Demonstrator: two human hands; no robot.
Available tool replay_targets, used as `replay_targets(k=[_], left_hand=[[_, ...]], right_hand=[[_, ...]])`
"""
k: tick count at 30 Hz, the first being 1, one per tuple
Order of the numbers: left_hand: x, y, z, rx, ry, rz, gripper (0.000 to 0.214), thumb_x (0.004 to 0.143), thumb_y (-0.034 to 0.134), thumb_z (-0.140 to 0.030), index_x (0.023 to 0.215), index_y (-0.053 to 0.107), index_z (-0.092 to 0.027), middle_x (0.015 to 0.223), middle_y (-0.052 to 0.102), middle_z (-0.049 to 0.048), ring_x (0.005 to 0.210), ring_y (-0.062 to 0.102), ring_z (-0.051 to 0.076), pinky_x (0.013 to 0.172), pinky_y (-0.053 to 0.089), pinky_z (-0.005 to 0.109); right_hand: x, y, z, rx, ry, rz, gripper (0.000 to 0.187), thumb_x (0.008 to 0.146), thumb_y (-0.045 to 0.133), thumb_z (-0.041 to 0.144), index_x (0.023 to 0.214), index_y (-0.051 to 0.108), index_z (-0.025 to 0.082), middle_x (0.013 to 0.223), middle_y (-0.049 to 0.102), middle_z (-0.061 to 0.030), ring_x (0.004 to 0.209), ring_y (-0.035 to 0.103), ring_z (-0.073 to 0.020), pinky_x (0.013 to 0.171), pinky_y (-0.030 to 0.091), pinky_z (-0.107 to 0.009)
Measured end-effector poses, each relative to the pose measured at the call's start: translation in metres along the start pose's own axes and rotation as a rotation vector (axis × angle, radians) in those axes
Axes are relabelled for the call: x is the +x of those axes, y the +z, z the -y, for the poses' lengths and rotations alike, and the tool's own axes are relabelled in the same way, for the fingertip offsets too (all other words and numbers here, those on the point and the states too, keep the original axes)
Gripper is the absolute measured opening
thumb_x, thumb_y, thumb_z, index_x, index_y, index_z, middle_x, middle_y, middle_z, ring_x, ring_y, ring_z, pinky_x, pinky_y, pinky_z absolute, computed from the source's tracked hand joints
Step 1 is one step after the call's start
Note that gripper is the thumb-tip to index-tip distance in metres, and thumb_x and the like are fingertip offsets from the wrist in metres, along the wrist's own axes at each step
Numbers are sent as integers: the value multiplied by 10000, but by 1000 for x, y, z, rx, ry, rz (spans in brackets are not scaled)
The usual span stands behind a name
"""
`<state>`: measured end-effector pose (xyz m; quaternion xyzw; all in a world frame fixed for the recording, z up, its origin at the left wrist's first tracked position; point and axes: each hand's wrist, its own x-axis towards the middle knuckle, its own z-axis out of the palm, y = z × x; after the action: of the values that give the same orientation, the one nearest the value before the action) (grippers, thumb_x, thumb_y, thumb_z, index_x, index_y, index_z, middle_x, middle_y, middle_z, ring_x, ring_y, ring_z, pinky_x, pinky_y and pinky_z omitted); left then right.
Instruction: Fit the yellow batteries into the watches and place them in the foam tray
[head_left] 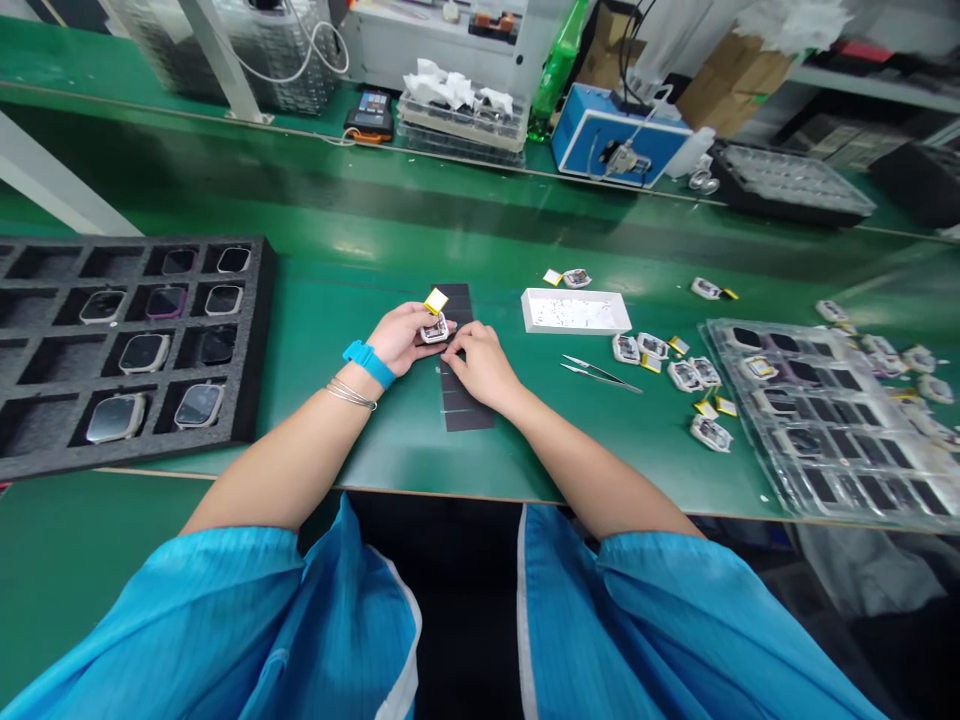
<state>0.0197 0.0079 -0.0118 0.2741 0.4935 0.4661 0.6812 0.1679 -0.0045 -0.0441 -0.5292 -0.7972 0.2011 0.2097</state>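
My left hand (401, 340) is closed around an opened smartwatch case (434, 329), its inner parts facing up. A small battery (436, 300) with yellow edges sticks up from the far side of that case. Close beside it, my right hand (480, 362) has its fingers pinched together near the case's lower right edge; whatever they hold is too small to make out. Under both hands lies a black strip (466, 415) marked off in sections. Tweezers (601, 374) rest on the green bench to the right.
A white box (576, 312) with tiny bits inside stands right of my hands. Several opened watch cases (685, 376) with batteries lie farther right, near clear trays (840, 420) of screens. At left is a black foam tray (259, 300) holding watches. A shelf behind carries a blue device (600, 140).
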Motion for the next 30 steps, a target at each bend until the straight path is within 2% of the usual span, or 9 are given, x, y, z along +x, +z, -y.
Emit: replay_targets(k=[3, 6, 9, 11, 13, 16, 19, 22, 30], left_hand=[[0, -1, -1, 0, -2, -4, 162, 731, 612, -77, 822, 514, -169, 767, 729, 39, 801, 711, 177, 879, 560, 439], [-1, 0, -1, 13, 5, -18, 148, 746, 598, -73, 828, 519, -167, 745, 720, 32, 785, 706, 170, 866, 563, 417], [-4, 4, -1, 47, 30, -37, 140, 756, 599, -73, 826, 522, -166, 726, 714, 29, 722, 693, 157, 781, 578, 362], [-7, 8, 1, 79, 78, -54, 143, 748, 611, -75, 832, 538, -164, 722, 713, 26, 676, 684, 146, 708, 576, 309], [-11, 13, 3, 109, 127, -45, 158, 734, 629, -81, 850, 559, -162, 714, 709, 14, 640, 679, 139, 645, 571, 272], [-18, 19, 5, 147, 130, 11, 195, 721, 644, -84, 881, 563, -161, 685, 693, -9, 575, 659, 131, 568, 576, 263], [-22, 22, 7, 175, 97, 46, 196, 727, 635, -72, 883, 550, -156, 666, 684, -19, 523, 634, 117, 516, 581, 262], [-23, 24, 9, 186, 77, 66, 182, 735, 633, -64, 869, 545, -151, 652, 679, -21, 518, 636, 112, 509, 588, 254], [-21, 23, 13, 232, 88, 73, 177, 727, 653, -73, 835, 543, -159, 604, 646, -35, 507, 617, 102, 494, 576, 228]], right_hand=[[-5, 1, 0, -18, -56, -8, 83, 901, 605, 130, 843, 644, 174, 1090, 588, -115, 1043, 514, -264, 966, 455, -446], [-16, -7, -1, 19, -213, -49, 84, 912, 585, 143, 851, 601, 198, 1117, 595, -111, 1053, 517, -264, 956, 455, -452], [-24, -23, -2, 120, -359, -216, 74, 935, 561, 197, 868, 589, 215, 1090, 621, -102, 1064, 549, -253, 980, 447, -460], [-25, -33, -3, 228, -366, -355, 85, 932, 570, 241, 851, 592, 226, 1058, 652, -85, 1057, 586, -241, 985, 452, -457], [-23, -39, -6, 386, -294, -404, 103, 901, 606, 271, 807, 594, 231, 994, 693, -58, 996, 634, -221, 953, 480, -434], [-19, -39, -13, 621, -127, -324, 138, 814, 681, 306, 741, 600, 222, 837, 721, -22, 838, 677, -194, 842, 524, -380], [-16, -36, -19, 718, -47, -259, 176, 719, 753, 316, 701, 611, 212, 774, 725, -12, 767, 681, -185, 777, 528, -352], [-17, -35, -18, 757, -42, -239, 190, 688, 781, 297, 692, 614, 206, 762, 724, -7, 747, 679, -175, 758, 527, -338], [-19, -37, -13, 756, -98, -183, 208, 717, 757, 241, 764, 557, 211, 767, 708, 11, 702, 661, -146, 721, 528, -312]])
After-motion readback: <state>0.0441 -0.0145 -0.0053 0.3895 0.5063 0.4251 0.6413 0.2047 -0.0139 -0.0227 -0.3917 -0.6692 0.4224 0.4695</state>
